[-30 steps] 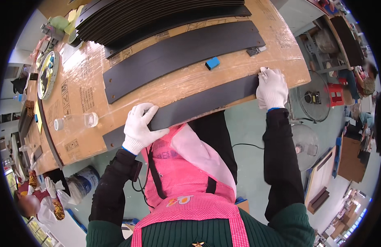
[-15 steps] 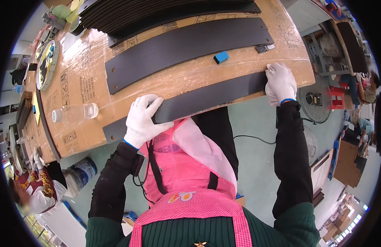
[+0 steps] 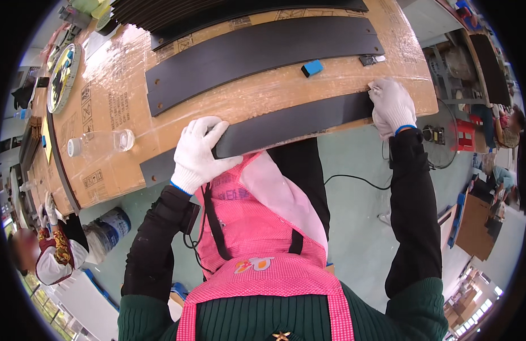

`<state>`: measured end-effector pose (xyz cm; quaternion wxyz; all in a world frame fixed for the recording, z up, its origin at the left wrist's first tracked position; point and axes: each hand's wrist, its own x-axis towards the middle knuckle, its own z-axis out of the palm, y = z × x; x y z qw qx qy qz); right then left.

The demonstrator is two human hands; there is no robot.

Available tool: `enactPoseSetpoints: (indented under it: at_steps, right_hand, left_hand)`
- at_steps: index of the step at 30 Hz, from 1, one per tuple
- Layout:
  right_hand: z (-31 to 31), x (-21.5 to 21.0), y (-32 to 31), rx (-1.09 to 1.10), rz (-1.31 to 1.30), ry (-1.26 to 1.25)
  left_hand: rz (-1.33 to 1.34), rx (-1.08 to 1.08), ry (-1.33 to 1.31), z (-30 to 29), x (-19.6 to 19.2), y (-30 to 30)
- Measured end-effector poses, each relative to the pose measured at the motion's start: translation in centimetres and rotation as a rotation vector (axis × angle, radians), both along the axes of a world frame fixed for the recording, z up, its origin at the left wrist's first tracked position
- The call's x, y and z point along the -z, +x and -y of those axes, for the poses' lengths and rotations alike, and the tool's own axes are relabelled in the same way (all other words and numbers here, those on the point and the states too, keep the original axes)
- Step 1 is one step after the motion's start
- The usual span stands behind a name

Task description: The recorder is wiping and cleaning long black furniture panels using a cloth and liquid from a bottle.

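A long, narrow dark grey board (image 3: 297, 119) lies along the table's near edge. My left hand (image 3: 200, 149), in a white knitted glove, grips it left of the middle, fingers over the top and thumb at the near edge. My right hand (image 3: 392, 107), gloved alike, is closed around the board's right end and hides that end. A wider dark board (image 3: 263, 63) with holes near its ends lies just beyond. Next to that board is a small blue block (image 3: 312, 68), with a small dark packet (image 3: 371, 59) to its right.
A stack of dark boards (image 3: 229, 17) stands at the far side of the cardboard-covered table (image 3: 109, 176). On the left are a clear plastic bottle (image 3: 101, 143) and a round tray (image 3: 63, 79). A fan (image 3: 436, 136) stands beyond the right edge. Another person (image 3: 58, 250) works at far left.
The view has shifted slightly, so the table things appear a little higher. Both hands keep their places on the narrow board, and my right forearm has swung slightly outward.
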<state>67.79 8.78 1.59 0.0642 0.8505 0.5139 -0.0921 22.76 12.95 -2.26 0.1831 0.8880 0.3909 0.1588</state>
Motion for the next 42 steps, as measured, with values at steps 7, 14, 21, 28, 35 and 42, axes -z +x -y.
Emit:
enactPoseSetpoints:
  at_steps: [7,14,21,28,35,42]
  right_hand:
    - [0.2,0.5,1.0,-0.078,0.043,0.095]
    - [0.6,0.3,0.8,-0.024,0.023,0.085]
    - [0.6,0.6,-0.4,-0.054,0.089,0.093]
    - [3.4,2.4,-8.4,-0.202,0.021,0.421]
    - [2.0,4.5,-15.3,-0.17,-0.033,0.292]
    - [4.6,2.8,3.3,0.233,0.312,0.149]
  left_hand:
    - [0.002,-0.005,-0.02,0.0,0.0,0.1]
    - [-0.004,-0.002,-0.018,0.1,-0.1,0.2]
    - [-0.015,-0.01,-0.034,0.1,0.0,0.0]
    - [0.004,0.004,-0.009,-0.1,0.2,0.5]
    - [-0.012,-0.011,0.003,0.2,0.0,-0.5]
    - [-0.042,0.014,0.005,-0.3,0.1,0.3]
